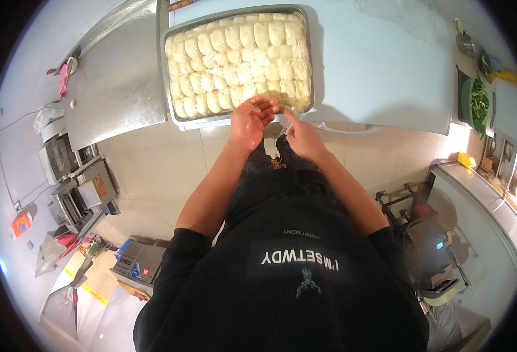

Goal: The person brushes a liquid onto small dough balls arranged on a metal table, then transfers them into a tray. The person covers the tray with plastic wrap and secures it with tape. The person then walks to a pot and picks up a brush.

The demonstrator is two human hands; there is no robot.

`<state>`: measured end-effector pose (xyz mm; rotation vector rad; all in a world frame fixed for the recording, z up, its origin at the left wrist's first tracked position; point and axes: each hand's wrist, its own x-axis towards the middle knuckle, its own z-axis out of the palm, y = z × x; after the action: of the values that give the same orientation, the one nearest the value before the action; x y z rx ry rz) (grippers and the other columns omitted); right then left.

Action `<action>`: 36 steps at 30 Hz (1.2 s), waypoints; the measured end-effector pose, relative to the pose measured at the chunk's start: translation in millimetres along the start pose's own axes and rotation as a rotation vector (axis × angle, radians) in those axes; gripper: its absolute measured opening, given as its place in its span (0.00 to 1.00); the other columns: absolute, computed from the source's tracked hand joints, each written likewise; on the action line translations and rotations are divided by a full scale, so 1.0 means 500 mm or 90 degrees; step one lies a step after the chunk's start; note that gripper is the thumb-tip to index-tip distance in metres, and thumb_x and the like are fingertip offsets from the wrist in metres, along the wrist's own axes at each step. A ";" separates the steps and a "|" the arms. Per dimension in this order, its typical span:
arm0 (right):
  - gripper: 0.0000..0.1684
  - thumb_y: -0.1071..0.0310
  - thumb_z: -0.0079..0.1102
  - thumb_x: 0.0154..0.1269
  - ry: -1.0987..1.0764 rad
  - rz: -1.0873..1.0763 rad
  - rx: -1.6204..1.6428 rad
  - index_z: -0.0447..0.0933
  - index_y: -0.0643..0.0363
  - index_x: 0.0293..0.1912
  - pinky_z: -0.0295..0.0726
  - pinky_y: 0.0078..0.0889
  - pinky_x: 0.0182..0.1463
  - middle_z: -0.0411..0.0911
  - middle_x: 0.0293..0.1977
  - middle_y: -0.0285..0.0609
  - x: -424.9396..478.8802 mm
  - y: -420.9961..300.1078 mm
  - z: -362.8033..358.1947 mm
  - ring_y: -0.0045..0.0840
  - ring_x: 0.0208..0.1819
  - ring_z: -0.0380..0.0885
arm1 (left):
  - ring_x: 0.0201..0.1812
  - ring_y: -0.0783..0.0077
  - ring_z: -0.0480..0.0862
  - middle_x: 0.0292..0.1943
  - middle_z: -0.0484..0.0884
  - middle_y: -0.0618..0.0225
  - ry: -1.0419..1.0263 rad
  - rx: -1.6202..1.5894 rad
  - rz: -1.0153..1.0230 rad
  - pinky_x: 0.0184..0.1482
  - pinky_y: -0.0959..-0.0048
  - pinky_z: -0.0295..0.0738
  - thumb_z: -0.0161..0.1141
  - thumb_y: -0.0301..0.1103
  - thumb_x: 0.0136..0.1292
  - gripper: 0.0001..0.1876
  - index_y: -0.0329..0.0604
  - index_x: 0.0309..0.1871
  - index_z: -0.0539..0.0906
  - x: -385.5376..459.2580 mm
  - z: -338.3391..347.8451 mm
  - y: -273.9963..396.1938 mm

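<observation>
A large metal tray (pixel 169 97) lies on the white worktop, holding rows of pale dough pieces (pixel 241 57) under clear plastic film. My left hand (pixel 250 121) is over the tray's near edge, palm turned up and fingers half curled, with nothing visible in it. Just to its right, my right hand (pixel 301 135) points its index finger at the near right part of the tray, where clear film (pixel 290 110) bunches up. Its other fingers are curled, and whether they pinch the film cannot be made out.
A steel-topped table (pixel 122 79) adjoins on the left, with a pink cloth (pixel 63 81) at its far side. Thin clear film lies at the worktop's far right. A green bowl of leafy vegetables (pixel 478 105) stands farther right. A white curved handle or strip (pixel 346 129) juts from the worktop's near edge.
</observation>
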<state>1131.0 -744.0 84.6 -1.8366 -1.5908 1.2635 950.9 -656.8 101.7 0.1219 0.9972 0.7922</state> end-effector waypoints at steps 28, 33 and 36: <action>0.29 0.67 0.57 0.68 0.094 0.133 0.144 0.76 0.51 0.68 0.82 0.58 0.50 0.86 0.41 0.62 -0.011 -0.005 -0.049 0.55 0.46 0.86 | 0.37 0.36 0.89 0.41 0.88 0.38 -0.134 1.195 0.139 0.45 0.46 0.84 0.59 0.24 0.61 0.38 0.52 0.78 0.71 0.028 0.010 -0.046; 0.38 0.64 0.56 0.68 0.070 0.140 0.044 0.64 0.49 0.77 0.81 0.63 0.53 0.86 0.40 0.62 -0.026 0.023 -0.005 0.61 0.46 0.85 | 0.35 0.42 0.90 0.40 0.88 0.39 -0.130 0.983 -0.107 0.43 0.52 0.85 0.59 0.25 0.62 0.38 0.50 0.79 0.70 -0.014 0.084 0.009; 0.39 0.62 0.56 0.69 0.087 0.203 0.011 0.61 0.50 0.77 0.80 0.64 0.53 0.86 0.41 0.65 0.003 0.015 -0.003 0.63 0.46 0.84 | 0.38 0.41 0.90 0.40 0.88 0.38 -0.158 1.096 0.094 0.45 0.47 0.84 0.58 0.28 0.62 0.35 0.53 0.76 0.74 -0.009 0.003 0.033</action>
<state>1136.5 -744.4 79.1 -2.1775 -1.2468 1.2419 942.0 -647.4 112.8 1.7251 1.1779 -0.1656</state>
